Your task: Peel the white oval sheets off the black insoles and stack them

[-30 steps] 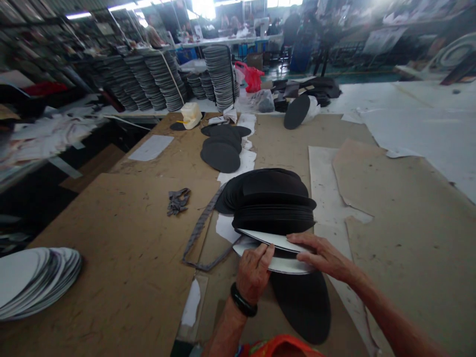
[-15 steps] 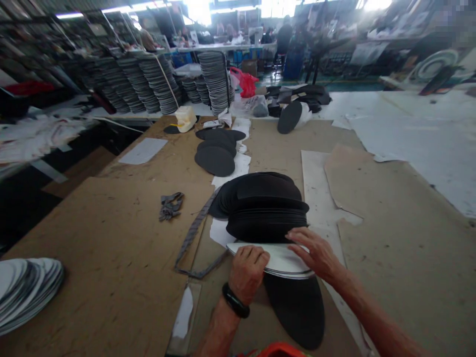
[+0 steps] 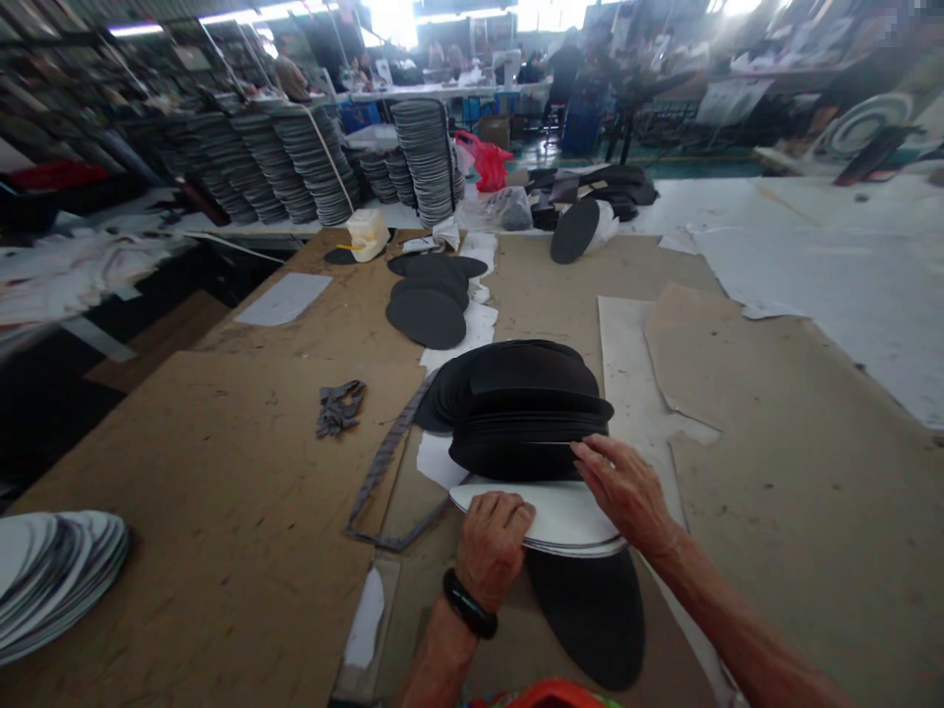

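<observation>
Curled over the left edge of a few white oval pieces point(image 3: 564, 506) with dark edges, my left hand point(image 3: 493, 546) holds them, a black bangle on its wrist. My right hand point(image 3: 626, 492) reaches past them, its fingertips pinching the edge of a black oval piece point(image 3: 516, 460) at the front of a leaning black stack point(image 3: 535, 398). A thin white line shows along that piece's top edge; the right thumb is mostly hidden. Below the white pieces, a single dark oval point(image 3: 590, 619) lies flat on the cardboard-covered table point(image 3: 243, 551).
White-topped ovals point(image 3: 59, 580) are piled at the left edge. A grey fabric strip point(image 3: 383, 472) and a crumpled grey scrap point(image 3: 340, 408) lie left of the black stack. Farther back are grey ovals point(image 3: 428, 315), a cream container point(image 3: 367, 234) and tall stacks point(image 3: 424, 162).
My right fingertips have moved up slightly onto the front of the black stack, and a white line now shows there. The left hand stays on the white pieces.
</observation>
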Motion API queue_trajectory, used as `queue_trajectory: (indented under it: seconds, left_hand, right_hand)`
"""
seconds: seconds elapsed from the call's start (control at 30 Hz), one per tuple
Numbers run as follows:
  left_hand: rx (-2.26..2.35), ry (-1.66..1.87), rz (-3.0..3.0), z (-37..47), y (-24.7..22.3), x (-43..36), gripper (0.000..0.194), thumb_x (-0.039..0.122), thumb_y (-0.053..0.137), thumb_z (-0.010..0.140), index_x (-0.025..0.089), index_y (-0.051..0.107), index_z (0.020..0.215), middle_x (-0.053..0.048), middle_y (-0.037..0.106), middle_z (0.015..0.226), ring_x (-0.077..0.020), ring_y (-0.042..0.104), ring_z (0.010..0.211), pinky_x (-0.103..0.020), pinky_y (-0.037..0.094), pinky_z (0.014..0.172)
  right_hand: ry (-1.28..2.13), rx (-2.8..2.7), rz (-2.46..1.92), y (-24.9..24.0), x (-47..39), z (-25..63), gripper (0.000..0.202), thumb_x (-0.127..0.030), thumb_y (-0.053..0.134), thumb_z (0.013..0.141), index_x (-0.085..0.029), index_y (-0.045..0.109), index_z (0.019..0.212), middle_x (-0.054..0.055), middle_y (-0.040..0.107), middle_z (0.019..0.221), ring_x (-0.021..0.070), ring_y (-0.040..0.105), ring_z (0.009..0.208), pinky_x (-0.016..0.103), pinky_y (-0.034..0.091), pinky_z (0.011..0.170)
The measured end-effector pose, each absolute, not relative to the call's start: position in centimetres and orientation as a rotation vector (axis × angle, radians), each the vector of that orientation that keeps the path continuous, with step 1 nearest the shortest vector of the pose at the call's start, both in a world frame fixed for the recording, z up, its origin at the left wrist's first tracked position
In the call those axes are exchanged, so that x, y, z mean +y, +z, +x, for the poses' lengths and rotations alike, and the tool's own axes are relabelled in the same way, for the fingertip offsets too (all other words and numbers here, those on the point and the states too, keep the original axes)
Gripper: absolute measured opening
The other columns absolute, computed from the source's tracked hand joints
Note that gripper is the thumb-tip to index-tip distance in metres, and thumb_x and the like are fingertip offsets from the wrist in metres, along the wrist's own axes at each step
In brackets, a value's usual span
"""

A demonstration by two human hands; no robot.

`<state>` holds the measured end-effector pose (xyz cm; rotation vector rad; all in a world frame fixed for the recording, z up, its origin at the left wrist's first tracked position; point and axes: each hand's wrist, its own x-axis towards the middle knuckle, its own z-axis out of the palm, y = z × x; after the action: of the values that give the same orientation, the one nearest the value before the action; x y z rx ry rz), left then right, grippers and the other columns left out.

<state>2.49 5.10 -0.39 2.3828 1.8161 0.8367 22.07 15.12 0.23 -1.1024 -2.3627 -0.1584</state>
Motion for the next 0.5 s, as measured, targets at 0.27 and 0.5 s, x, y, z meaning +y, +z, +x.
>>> queue_trajectory:
  seconds: [0.27,0.5]
  left_hand:
    - [1.819,0.769,2.364,2.34,-0.34,5.01,0.020,0.006,0.050,0.078,0.018,0.059,0.091,-0.004,0.062,0.088,-0.0205,0.052,0.080,-0.035,0.042,0.069]
    - [2.023,1.024,2.422,2.81,-0.54,4.93,0.030,0.007,0.047,0.082,0.015,0.056,0.109,-0.013,0.055,0.109,-0.0238,0.051,0.102,-0.037,0.044,0.082]
  right_hand:
    - [0.046,-2.414,-1.023,0.93,14.72,22.03,0.013,-0.020,0.049,0.090,-0.021,0.062,0.089,0.005,0.067,0.086,0.0195,0.056,0.081,0.034,0.042,0.080]
    - [0.170,-2.453,-0.975,1.12,14.37,22.39,0.018,-0.019,0.044,0.092,-0.019,0.062,0.089,0.006,0.067,0.087,0.0190,0.058,0.080,0.033,0.043,0.077]
